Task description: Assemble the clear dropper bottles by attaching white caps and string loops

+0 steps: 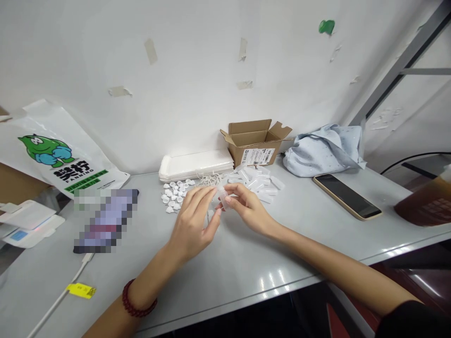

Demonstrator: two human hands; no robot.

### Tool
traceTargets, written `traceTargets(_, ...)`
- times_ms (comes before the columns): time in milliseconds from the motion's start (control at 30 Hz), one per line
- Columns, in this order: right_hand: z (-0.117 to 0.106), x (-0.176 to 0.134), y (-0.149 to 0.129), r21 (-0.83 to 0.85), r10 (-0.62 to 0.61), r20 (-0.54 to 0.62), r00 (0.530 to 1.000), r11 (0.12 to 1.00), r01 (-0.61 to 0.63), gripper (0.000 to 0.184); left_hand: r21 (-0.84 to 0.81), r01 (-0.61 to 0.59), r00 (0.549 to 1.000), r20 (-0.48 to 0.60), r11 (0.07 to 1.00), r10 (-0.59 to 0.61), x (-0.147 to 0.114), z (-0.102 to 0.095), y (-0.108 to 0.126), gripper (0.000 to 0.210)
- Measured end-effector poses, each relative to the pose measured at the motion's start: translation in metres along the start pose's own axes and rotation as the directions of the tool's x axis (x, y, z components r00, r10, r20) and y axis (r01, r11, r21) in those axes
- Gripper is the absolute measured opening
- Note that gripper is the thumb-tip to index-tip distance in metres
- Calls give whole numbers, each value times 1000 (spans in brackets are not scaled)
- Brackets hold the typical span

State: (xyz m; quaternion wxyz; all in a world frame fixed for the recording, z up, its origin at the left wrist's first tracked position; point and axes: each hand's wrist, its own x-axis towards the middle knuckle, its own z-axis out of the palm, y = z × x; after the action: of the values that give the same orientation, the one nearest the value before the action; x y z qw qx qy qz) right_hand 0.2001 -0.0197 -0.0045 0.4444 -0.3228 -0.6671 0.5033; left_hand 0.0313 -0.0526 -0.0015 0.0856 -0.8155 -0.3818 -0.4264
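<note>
A small translucent plastic bottle (222, 197) is pinched between the thumb and fingers of my right hand (252, 210), just above the table. My left hand (192, 223) is beside it, thumb spread away from the fingers, fingertips close to the bottle's upper end; whether they touch it I cannot tell. Behind my right hand lies a loose heap of similar translucent bottles (259, 180). White pointed caps (173, 193) are scattered beyond my left hand. Between caps and bottles is a tangle of thin white pieces (210, 180), partly hidden by my fingers.
A stack of flat white trays or packs (197, 164) and an open cardboard box (259, 149) stand against the wall. To the right are a light blue cloth bag (322, 150), a phone (347, 196) and a dark drink container (426, 202). A blurred-out device (107, 220) with a white cable (52, 312) lies left.
</note>
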Motion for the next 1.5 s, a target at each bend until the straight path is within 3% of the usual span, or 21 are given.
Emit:
traceTargets(167, 0, 1, -1, 210, 55, 48, 997, 976, -63, 22, -27, 1, 1000, 17, 1000, 0, -1, 1, 3, 37)
traceTargets(533, -2, 3, 3, 448, 172, 111, 979, 870, -204, 32, -34, 47, 999, -15, 998, -47, 1, 0, 2, 33)
traceTargets(733, -3, 3, -3, 505, 204, 174, 964, 821, -265, 30, 52, 63, 998, 20, 997, -64, -1, 0, 2, 44)
traceTargets(900, -2, 3, -3, 500, 202, 218, 955, 817, -286, 26, 42, 23, 999, 27, 999, -24, -2, 2, 1, 43)
traceTargets(1267, 1, 0, -6, 250, 105, 144, 984, 958, -139, 25, 32, 6, 1000, 22, 999, -6, 0, 1, 3, 38)
traceTargets(1500, -1, 1, -8, 201, 139, 139, 981, 966, -165, 24, 37, -3, 1000, 7, 999, 3, -1, 3, 2, 36)
